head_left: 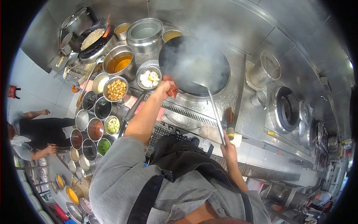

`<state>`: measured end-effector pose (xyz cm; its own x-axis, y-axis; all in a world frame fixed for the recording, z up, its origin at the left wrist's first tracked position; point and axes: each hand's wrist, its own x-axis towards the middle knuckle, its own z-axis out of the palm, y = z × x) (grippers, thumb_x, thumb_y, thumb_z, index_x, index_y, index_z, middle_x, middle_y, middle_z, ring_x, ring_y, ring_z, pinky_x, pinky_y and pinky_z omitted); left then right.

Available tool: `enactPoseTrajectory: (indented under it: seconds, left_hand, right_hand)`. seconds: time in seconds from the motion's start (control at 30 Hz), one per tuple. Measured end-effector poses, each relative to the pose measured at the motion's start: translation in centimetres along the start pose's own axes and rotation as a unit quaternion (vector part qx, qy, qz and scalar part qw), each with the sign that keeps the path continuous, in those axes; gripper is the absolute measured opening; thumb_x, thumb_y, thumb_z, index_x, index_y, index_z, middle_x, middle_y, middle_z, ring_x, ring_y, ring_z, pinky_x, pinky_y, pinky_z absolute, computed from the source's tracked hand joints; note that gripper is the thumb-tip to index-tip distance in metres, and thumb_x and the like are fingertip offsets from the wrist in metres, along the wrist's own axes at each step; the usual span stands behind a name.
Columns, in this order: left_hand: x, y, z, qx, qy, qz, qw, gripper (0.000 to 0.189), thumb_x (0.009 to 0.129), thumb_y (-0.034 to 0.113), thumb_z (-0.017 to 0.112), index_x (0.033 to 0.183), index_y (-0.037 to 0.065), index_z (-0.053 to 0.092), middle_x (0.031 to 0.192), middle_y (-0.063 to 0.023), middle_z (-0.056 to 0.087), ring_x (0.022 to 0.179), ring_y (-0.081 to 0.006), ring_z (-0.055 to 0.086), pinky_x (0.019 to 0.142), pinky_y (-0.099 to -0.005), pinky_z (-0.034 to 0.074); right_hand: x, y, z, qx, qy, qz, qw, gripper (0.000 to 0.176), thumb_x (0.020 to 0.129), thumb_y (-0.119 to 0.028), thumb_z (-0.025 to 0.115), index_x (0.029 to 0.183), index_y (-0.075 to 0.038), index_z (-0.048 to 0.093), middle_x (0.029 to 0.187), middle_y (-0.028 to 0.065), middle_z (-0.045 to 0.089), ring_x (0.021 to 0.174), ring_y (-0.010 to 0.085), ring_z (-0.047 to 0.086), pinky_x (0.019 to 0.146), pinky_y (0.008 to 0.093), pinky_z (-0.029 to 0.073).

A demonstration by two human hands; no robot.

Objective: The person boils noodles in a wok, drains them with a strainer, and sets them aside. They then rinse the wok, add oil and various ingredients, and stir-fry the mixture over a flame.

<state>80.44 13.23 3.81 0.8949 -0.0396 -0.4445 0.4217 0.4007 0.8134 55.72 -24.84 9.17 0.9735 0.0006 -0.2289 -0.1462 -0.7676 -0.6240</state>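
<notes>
A large black wok [194,65] sits steaming on the steel stove. My left hand [166,86] grips the wok's near rim through an orange cloth [173,90]. My right hand [228,145] holds the long metal handle of a ladle [215,112], whose bowl end rests inside the wok near its front edge. A small brush [229,120] lies on the stove's front ledge just beside the ladle handle.
Several steel bowls of ingredients and sauces [116,89] crowd the counter to the left, with a pot of oil [119,61] and a second wok [93,39] behind. Another person [41,130] stands at far left. More burners [285,110] line the right.
</notes>
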Motion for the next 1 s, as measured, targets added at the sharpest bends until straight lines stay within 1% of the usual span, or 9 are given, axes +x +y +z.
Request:
enactPoseTrajectory:
  seconds: [0.13,0.27,0.37,0.47,0.5,0.63,0.73,0.8,1.0]
  left_hand:
    - [-5.4,-3.4,2.0,-0.191,0.0,-0.06,0.98,0.011,0.071,0.004,0.054,0.06,0.0,0.052,0.057,-0.0106,0.054,0.049,-0.022,0.053,0.041,-0.0368,0.042]
    - [-8.0,-6.3,2.6,-0.263,-0.006,-0.094,0.96,0.015,0.071,0.001,0.052,0.057,0.002,0.048,0.055,-0.0088,0.049,0.054,-0.0217,0.055,0.051,-0.0369,0.048]
    - [-8.7,-7.9,1.6,-0.345,-0.053,-0.08,0.934,0.002,0.071,0.001,0.052,0.071,-0.001,0.053,0.074,-0.014,0.059,0.07,-0.0255,0.059,0.067,-0.0326,0.049]
    - [-10.3,-6.8,1.3,-0.355,-0.05,-0.094,0.929,0.004,0.071,-0.001,0.052,0.074,-0.002,0.053,0.075,-0.0134,0.059,0.071,-0.0253,0.06,0.068,-0.0318,0.05]
    - [-11.0,-6.3,0.7,-0.357,-0.096,-0.114,0.922,0.007,0.07,-0.002,0.052,0.077,-0.003,0.053,0.077,-0.0132,0.059,0.072,-0.0249,0.061,0.068,-0.0312,0.05]
    - [-14.1,-4.4,0.1,-0.396,-0.061,-0.089,0.912,0.007,0.071,0.0,0.053,0.078,-0.002,0.053,0.075,-0.0132,0.059,0.073,-0.0243,0.061,0.068,-0.0311,0.05]
    - [-15.6,-3.7,-1.3,-0.388,-0.029,-0.156,0.908,0.006,0.07,0.002,0.053,0.076,0.0,0.052,0.072,-0.013,0.059,0.068,-0.0237,0.061,0.061,-0.0331,0.051]
    - [-16.1,-4.0,-2.5,-0.353,-0.074,-0.158,0.919,0.018,0.073,0.004,0.049,0.056,0.007,0.043,0.064,-0.0089,0.055,0.074,-0.0227,0.063,0.059,-0.03,0.05]
    - [-16.8,-4.3,-3.0,-0.371,-0.029,-0.164,0.914,0.021,0.073,0.004,0.047,0.053,0.009,0.042,0.052,-0.0017,0.044,0.079,-0.0216,0.065,0.049,-0.0242,0.049]
  right_hand:
    - [-2.8,-0.4,-4.4,-0.065,0.052,-0.003,0.997,0.064,0.076,-0.004,0.056,0.135,-0.024,0.041,0.067,0.0221,0.058,0.062,0.0362,0.06,0.062,0.0445,0.045]
    - [-5.7,-2.9,-9.5,-0.169,0.068,0.014,0.983,0.062,0.074,-0.002,0.057,0.132,-0.019,0.044,0.073,0.0231,0.059,0.065,0.0377,0.06,0.062,0.0447,0.045]
    - [-7.2,-3.8,-12.0,-0.215,0.075,0.002,0.974,0.061,0.073,0.001,0.056,0.13,-0.018,0.046,0.08,0.0234,0.061,0.067,0.0385,0.059,0.062,0.045,0.046]
    - [-8.0,-4.9,-13.4,-0.24,0.068,-0.027,0.968,0.06,0.073,0.001,0.055,0.131,-0.015,0.046,0.073,0.0222,0.057,0.064,0.0385,0.058,0.06,0.0443,0.044]
    - [-8.0,-5.4,-13.7,-0.243,0.062,-0.031,0.968,0.06,0.073,0.001,0.055,0.131,-0.015,0.046,0.073,0.0222,0.057,0.064,0.0385,0.058,0.06,0.0443,0.044]
    - [-8.4,-7.7,-14.5,-0.275,0.039,-0.058,0.959,0.061,0.073,0.002,0.055,0.131,-0.014,0.047,0.07,0.0214,0.054,0.06,0.0361,0.057,0.058,0.0424,0.044]
    - [-8.3,-8.0,-14.5,-0.284,0.034,-0.065,0.956,0.063,0.071,0.003,0.056,0.131,-0.014,0.047,0.069,0.0201,0.054,0.058,0.0337,0.057,0.058,0.0405,0.045]
    - [-8.2,-8.5,-14.7,-0.297,0.041,-0.068,0.952,0.065,0.069,0.004,0.055,0.131,-0.014,0.048,0.07,0.0188,0.054,0.059,0.0334,0.057,0.059,0.0396,0.046]
    - [-7.0,-10.5,-15.2,-0.304,0.041,-0.1,0.947,0.065,0.068,0.004,0.055,0.13,-0.014,0.048,0.072,0.0178,0.056,0.06,0.0349,0.057,0.061,0.0404,0.046]
